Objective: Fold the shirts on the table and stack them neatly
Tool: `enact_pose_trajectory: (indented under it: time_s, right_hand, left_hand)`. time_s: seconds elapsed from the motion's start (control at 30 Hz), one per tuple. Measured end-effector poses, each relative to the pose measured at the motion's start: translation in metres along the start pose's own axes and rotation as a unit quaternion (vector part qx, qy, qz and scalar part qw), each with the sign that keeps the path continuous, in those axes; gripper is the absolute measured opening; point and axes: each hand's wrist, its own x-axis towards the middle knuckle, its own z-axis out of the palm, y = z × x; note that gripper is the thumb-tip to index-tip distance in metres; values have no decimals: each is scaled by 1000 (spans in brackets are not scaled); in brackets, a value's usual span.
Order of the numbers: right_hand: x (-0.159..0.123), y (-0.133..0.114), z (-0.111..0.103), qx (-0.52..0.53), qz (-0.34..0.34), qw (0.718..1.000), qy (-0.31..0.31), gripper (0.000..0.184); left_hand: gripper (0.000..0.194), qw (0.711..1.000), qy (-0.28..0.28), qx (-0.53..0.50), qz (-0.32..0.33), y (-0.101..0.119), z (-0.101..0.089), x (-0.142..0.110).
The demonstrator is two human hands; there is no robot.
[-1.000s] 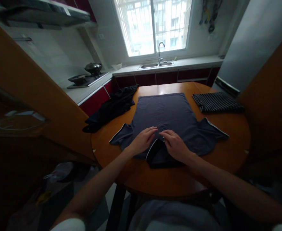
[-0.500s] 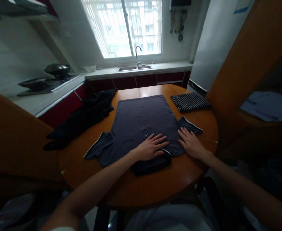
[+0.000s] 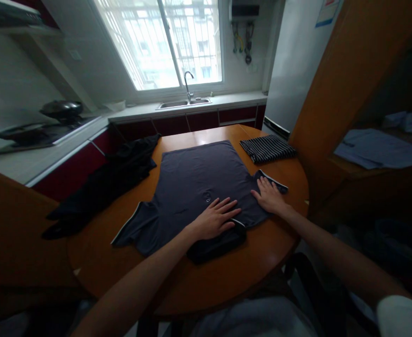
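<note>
We observe the dark grey shirt (image 3: 195, 173) spread on the round wooden counter (image 3: 269, 255), collar (image 3: 216, 245) toward us. Our left hand (image 3: 217, 219) lies splayed near the collar, gripping nothing; our right hand (image 3: 269, 195) rests flat by the right sleeve (image 3: 278, 186), likewise ungripping. Folded striped cloth (image 3: 269, 148) sits beyond; black clothing (image 3: 111, 182) lies heaped left.

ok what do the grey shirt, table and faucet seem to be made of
Grey shirt: fabric, probably matte knit, given soft wrinkles.
Table: seemingly wood or veneer, orange-brown, glossy where light reflects.
Faucet: likely polished metal, from its silvery sheen.
</note>
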Motion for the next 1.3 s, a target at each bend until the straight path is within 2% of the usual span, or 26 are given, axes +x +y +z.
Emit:
enact_pose_trajectory:
  time_s: [0.13, 0.23, 0.33, 0.43, 0.53, 0.63, 0.8, 0.9, 1.0, 1.07, 1.17, 1.23, 1.3]
  right_hand:
    - [-4, 40, -2, 1, 66, 998, 12, 75]
    - [-5, 58, -4, 30, 102, 993, 43, 67]
    - [1, 68, -16, 95, 91, 985, 112, 54]
    - [14, 68, -35, 131, 72, 976, 161, 50]
    - [31, 47, -51, 135, 62, 971, 186, 47]
    - [47, 0, -61, 163, 2, 967, 195, 42]
    - [67, -96, -61, 226, -126, 959, 116, 36]
    - [75, -133, -48, 229, -169, 956, 65, 37]
    - [75, -146, -23, 199, -198, 958, 50, 44]
    - [70, -146, -4, 159, -220, 962, 34, 51]
    - [62, -142, 18, 104, -239, 965, -20, 58]
    - [60, -141, 24, 85, -235, 968, -36, 59]
    - [60, -142, 26, 81, -222, 971, -33, 58]
  left_hand:
    - [54, 1000, 1, -3, 0, -2, 2, 0]
    - [54, 1000, 1, -6, -3, -2, 2, 0]
    - [53, 1000, 5, -7, -3, -1, 0, 0]
    - [53, 1000, 8, -8, -1, -1, -1, 0]
    - [53, 1000, 5, -6, -2, -2, 1, 1]
    - [52, 1000, 9, -13, -5, -1, 1, 1]
    - [47, 996, 18, -87, -2, -1, -15, -3]
    - [44, 987, 63, -136, -51, -15, -29, -12]
    - [46, 972, 126, -96, -173, -41, -34, -24]
    - [50, 955, 132, -41, -261, -59, -29, -32]
    - [60, 938, 67, 0, -340, -78, -16, -39]
    - [66, 934, 24, 4, -358, -82, -9, -41]
    - [68, 931, 6, 8, -366, -79, -6, -40]
